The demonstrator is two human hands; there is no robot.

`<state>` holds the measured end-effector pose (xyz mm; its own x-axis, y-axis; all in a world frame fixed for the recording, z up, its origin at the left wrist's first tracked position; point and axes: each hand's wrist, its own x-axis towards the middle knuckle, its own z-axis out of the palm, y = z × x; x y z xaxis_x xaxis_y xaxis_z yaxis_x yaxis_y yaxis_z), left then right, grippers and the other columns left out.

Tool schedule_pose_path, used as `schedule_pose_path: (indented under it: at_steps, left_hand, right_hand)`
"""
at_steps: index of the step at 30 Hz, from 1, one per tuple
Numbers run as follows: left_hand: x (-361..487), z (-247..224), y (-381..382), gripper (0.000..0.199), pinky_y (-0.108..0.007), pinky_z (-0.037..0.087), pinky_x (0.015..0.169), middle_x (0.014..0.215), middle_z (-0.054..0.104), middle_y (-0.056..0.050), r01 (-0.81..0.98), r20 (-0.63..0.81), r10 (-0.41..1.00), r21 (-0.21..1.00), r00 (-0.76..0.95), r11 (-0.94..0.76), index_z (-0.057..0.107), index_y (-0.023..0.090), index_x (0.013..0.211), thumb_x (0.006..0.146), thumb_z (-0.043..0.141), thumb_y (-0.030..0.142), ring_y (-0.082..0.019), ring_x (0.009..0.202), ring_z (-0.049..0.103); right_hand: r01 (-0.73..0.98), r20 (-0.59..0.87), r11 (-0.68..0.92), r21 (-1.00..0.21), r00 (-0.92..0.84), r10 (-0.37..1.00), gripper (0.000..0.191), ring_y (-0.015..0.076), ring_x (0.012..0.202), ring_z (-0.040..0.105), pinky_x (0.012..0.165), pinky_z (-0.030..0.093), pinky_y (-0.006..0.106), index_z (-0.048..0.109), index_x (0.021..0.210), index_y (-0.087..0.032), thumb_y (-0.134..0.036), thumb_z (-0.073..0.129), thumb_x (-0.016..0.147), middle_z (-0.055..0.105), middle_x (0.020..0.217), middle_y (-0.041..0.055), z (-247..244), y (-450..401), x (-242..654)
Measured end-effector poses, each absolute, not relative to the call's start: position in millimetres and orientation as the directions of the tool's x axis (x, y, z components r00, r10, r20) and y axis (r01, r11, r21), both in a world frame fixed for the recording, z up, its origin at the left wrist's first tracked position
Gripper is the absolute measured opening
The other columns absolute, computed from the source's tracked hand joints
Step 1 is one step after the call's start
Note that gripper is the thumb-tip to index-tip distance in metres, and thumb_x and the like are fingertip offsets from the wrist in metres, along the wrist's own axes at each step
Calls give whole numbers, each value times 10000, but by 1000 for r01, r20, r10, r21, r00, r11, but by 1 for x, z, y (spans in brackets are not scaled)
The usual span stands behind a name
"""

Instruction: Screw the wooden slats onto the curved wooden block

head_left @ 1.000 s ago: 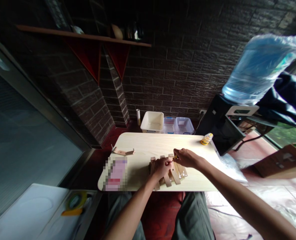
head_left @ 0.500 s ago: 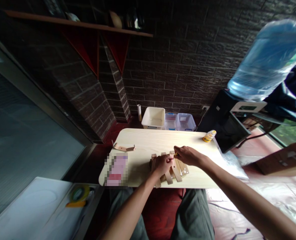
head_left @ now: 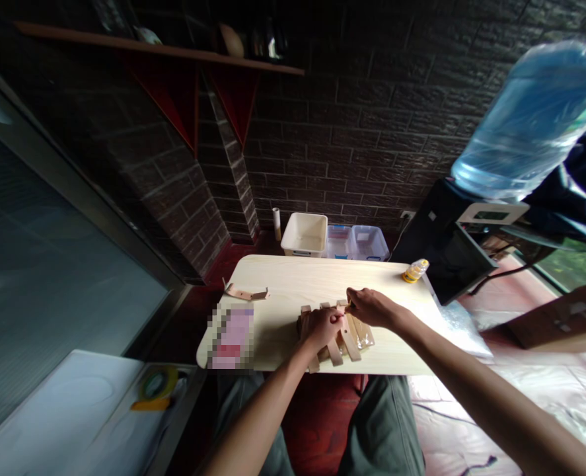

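Over the light wooden slats (head_left: 351, 340), which lie side by side near the table's front edge, both hands work close together. The slats rest on a brown package in clear wrapping (head_left: 364, 332). My left hand (head_left: 320, 328) presses on the slats, its thumb and finger pinched near the upper end of one; what they pinch is hidden. My right hand (head_left: 372, 307) is closed round a thin, screwdriver-like tool (head_left: 347, 309) with a bit of yellow showing. Its tip points at the left fingertips. Most of the tool is covered by the fist.
A bent wooden piece (head_left: 246, 293) lies at the table's left, above a blurred-out pink item (head_left: 233, 336). A small yellow-capped bottle (head_left: 415, 271) stands at the back right corner. Plastic bins (head_left: 304, 235) sit behind the table (head_left: 283, 271); a water dispenser (head_left: 434, 225) is at right.
Both hands stay at the same spot on the slats. My right fist has turned slightly, and less of the tool's yellow shows. The whole view has shifted very slightly.
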<state>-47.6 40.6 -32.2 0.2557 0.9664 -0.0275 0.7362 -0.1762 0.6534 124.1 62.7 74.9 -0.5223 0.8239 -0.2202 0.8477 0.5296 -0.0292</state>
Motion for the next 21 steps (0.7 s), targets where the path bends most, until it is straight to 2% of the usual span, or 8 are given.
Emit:
schedule_pose_path:
  at_steps: [7,14,21]
  left_hand:
    - [-48,-33,38,257,-262,406,723,859,731,-7,744,-4,970,643,244,-185,734,283,966,874,506,358,-171,821,652]
    - [-49,-27,35,277,-259,417,757,947,737,-16,753,-54,971,643,232,-144,720,271,1032,877,513,370,-177,893,654]
    - [-48,-27,40,263,-253,415,743,939,739,-13,754,-50,966,635,255,-166,730,271,1027,869,525,316,-173,878,662]
  right_hand:
    - [814,-230,580,3,-564,793,241,246,854,680,637,404,274,565,1063,-165,-356,491,936,701,946,129,84,59,125]
    - [803,-220,595,37,-574,789,242,249,860,680,660,422,280,574,1076,-163,-344,497,934,702,951,131,82,57,122]
    - [805,-233,594,-2,-578,782,246,231,851,679,652,416,260,585,1053,-163,-366,508,935,701,944,125,75,65,127]
